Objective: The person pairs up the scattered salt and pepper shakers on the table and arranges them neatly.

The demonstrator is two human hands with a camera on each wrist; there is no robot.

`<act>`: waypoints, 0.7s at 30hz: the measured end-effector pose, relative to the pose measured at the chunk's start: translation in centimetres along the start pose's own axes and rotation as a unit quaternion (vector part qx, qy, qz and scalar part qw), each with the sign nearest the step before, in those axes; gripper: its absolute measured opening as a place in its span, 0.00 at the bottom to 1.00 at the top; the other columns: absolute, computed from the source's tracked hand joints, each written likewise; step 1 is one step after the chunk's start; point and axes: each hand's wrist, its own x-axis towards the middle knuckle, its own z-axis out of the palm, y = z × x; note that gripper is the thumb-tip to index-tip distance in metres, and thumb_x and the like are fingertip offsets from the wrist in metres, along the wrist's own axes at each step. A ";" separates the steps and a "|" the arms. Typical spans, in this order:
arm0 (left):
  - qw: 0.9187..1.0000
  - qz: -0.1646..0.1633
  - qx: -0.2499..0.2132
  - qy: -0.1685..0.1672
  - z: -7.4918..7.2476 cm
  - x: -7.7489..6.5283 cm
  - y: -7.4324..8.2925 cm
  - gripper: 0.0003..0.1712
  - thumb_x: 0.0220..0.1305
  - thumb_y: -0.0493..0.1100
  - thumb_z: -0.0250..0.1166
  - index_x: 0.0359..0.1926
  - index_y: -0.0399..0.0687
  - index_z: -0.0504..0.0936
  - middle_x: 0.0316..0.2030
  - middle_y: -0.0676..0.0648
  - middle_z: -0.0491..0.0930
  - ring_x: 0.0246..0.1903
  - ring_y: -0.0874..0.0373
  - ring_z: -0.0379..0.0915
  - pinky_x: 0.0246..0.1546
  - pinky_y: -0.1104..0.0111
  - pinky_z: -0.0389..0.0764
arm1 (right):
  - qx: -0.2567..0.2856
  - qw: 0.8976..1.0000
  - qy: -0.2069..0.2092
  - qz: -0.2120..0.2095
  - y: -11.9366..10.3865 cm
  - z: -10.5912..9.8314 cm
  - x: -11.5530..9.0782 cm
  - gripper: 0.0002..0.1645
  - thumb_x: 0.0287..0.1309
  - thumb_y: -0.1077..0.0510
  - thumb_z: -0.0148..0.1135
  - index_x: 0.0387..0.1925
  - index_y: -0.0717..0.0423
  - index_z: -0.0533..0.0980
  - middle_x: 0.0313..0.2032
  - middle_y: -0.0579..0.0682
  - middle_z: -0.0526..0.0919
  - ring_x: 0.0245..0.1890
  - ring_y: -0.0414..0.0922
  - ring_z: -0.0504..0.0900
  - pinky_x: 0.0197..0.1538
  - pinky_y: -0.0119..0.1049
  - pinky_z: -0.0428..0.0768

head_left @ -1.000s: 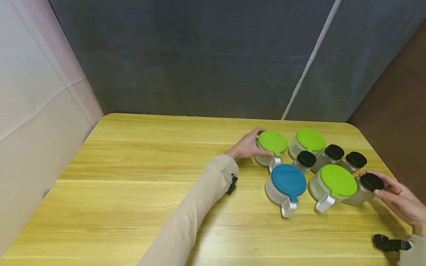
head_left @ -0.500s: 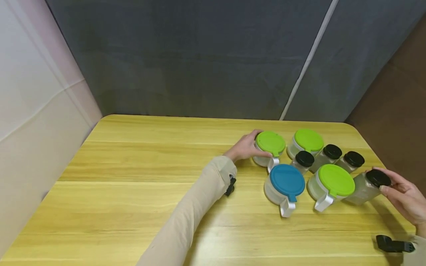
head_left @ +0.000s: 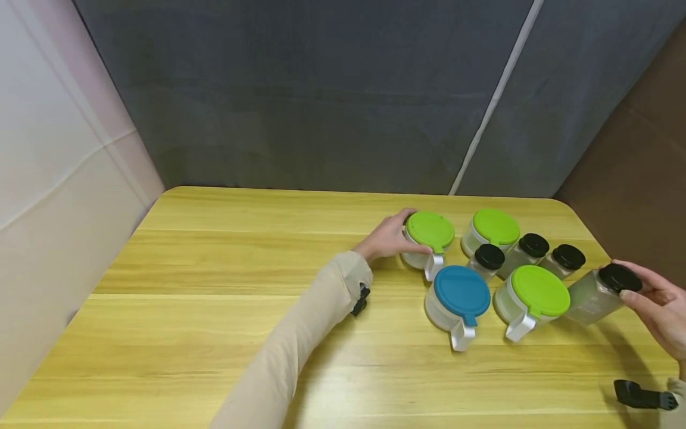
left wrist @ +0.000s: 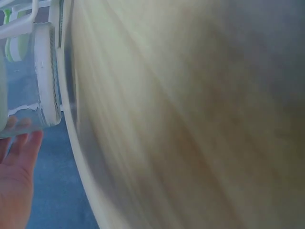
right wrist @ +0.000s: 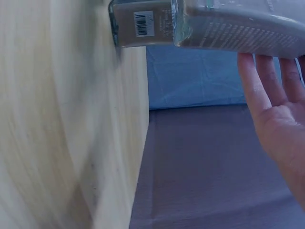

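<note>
My left hand (head_left: 387, 238) holds a clear seasoning jar with a green lid (head_left: 430, 231) and a white handle, thumb and fingers on either side. In the left wrist view its glass body (left wrist: 23, 81) stands close over the table, the fingertips at its side. Farther right, my right hand (head_left: 661, 307) grips a square glass spice jar (head_left: 592, 298) by its black lid. That jar is tilted and raised above the table; the right wrist view shows printed text on its side (right wrist: 248, 36), with the fingers against it. Beside it stands another green-lidded jar (head_left: 541, 292).
A blue-lidded jar (head_left: 462, 292) stands in front, and one more green-lidded jar (head_left: 495, 227) at the back. Between them are black-lidded spice jars (head_left: 533, 245). The wooden table (head_left: 214, 310) meets a dark cloth (head_left: 295, 107) behind and a brown one (head_left: 643, 149) at right.
The right hand has lifted the spice jar up and to the right, away from the green-lidded jar beside it. The left hand and its green-lidded jar have shifted slightly left.
</note>
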 end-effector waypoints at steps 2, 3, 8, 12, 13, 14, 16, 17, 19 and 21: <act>1.000 0.002 0.002 -0.002 -0.3 -0.2 0.1 0.50 0.38 0.56 0.72 0.61 0.46 0.59 0.53 0.48 0.68 0.50 0.59 0.64 0.51 0.68 0.63 | -0.001 1.000 0.007 0.000 0.2 -0.6 -0.1 0.33 0.52 0.84 0.37 0.61 0.74 0.48 0.59 0.63 0.61 0.56 0.47 0.64 0.51 0.29 0.68; 1.000 0.003 0.002 -0.004 -0.5 -0.3 0.2 0.51 0.38 0.56 0.72 0.61 0.46 0.59 0.53 0.48 0.68 0.50 0.59 0.63 0.52 0.68 0.63 | 0.000 1.000 0.008 -0.002 0.3 -0.9 -0.1 0.33 0.52 0.85 0.34 0.61 0.74 0.48 0.58 0.64 0.61 0.56 0.47 0.64 0.51 0.29 0.68; 1.000 0.002 -0.005 -0.011 -1.2 -0.8 0.5 0.50 0.38 0.56 0.72 0.61 0.47 0.59 0.53 0.49 0.68 0.51 0.60 0.63 0.52 0.68 0.62 | -0.017 1.000 -0.001 -0.012 -1.1 -0.5 0.3 0.31 0.53 0.83 0.37 0.60 0.75 0.50 0.57 0.61 0.65 0.54 0.45 0.67 0.50 0.28 0.69; 1.000 0.002 -0.011 -0.015 -1.9 -1.3 0.9 0.50 0.39 0.55 0.72 0.62 0.47 0.59 0.54 0.49 0.68 0.51 0.60 0.62 0.51 0.67 0.63 | 0.004 1.000 -0.005 -0.028 -5.0 3.8 1.3 0.29 0.54 0.80 0.41 0.59 0.76 0.52 0.54 0.57 0.70 0.53 0.44 0.69 0.51 0.27 0.68; 1.000 0.003 -0.013 -0.017 -2.1 -1.4 1.0 0.50 0.39 0.55 0.72 0.62 0.47 0.59 0.54 0.49 0.68 0.51 0.60 0.62 0.51 0.68 0.64 | 0.014 0.999 -0.005 -0.028 -5.8 4.9 1.5 0.29 0.55 0.79 0.42 0.59 0.76 0.52 0.54 0.57 0.70 0.53 0.44 0.69 0.51 0.26 0.67; 1.000 0.005 -0.012 -0.019 -2.3 -1.5 1.1 0.50 0.39 0.55 0.72 0.62 0.46 0.59 0.54 0.49 0.67 0.51 0.60 0.62 0.50 0.68 0.64 | 0.029 0.999 -0.003 -0.030 -6.4 5.6 1.7 0.29 0.55 0.78 0.43 0.59 0.76 0.52 0.53 0.58 0.71 0.53 0.45 0.69 0.52 0.27 0.67; 0.999 0.011 -0.017 -0.025 -2.8 -1.8 1.3 0.49 0.39 0.54 0.73 0.62 0.46 0.59 0.54 0.49 0.67 0.52 0.60 0.62 0.49 0.69 0.66 | 0.025 0.999 -0.007 -0.043 -6.6 5.4 2.0 0.28 0.55 0.80 0.39 0.59 0.77 0.52 0.52 0.58 0.72 0.52 0.44 0.70 0.50 0.27 0.68; 0.999 0.013 -0.019 -0.030 -3.1 -1.9 1.4 0.49 0.40 0.53 0.72 0.62 0.46 0.58 0.54 0.49 0.67 0.52 0.59 0.62 0.49 0.69 0.66 | 0.017 0.999 -0.005 -0.047 -6.4 5.0 2.1 0.28 0.54 0.81 0.39 0.58 0.77 0.53 0.51 0.58 0.72 0.51 0.44 0.71 0.49 0.27 0.69; 0.999 0.018 -0.019 -0.039 -3.6 -2.1 1.6 0.49 0.40 0.52 0.72 0.62 0.45 0.58 0.54 0.49 0.66 0.52 0.59 0.61 0.49 0.70 0.67 | -0.014 0.999 0.004 -0.050 -5.8 3.6 2.1 0.28 0.53 0.82 0.39 0.58 0.77 0.53 0.51 0.57 0.73 0.49 0.43 0.73 0.46 0.26 0.71; 0.998 0.026 -0.022 -0.047 -4.2 -2.4 1.8 0.48 0.41 0.51 0.72 0.62 0.45 0.58 0.54 0.49 0.66 0.52 0.59 0.61 0.49 0.69 0.67 | -0.044 0.997 0.016 -0.055 -5.5 2.5 2.3 0.28 0.52 0.82 0.40 0.58 0.77 0.55 0.49 0.56 0.75 0.42 0.40 0.76 0.36 0.23 0.74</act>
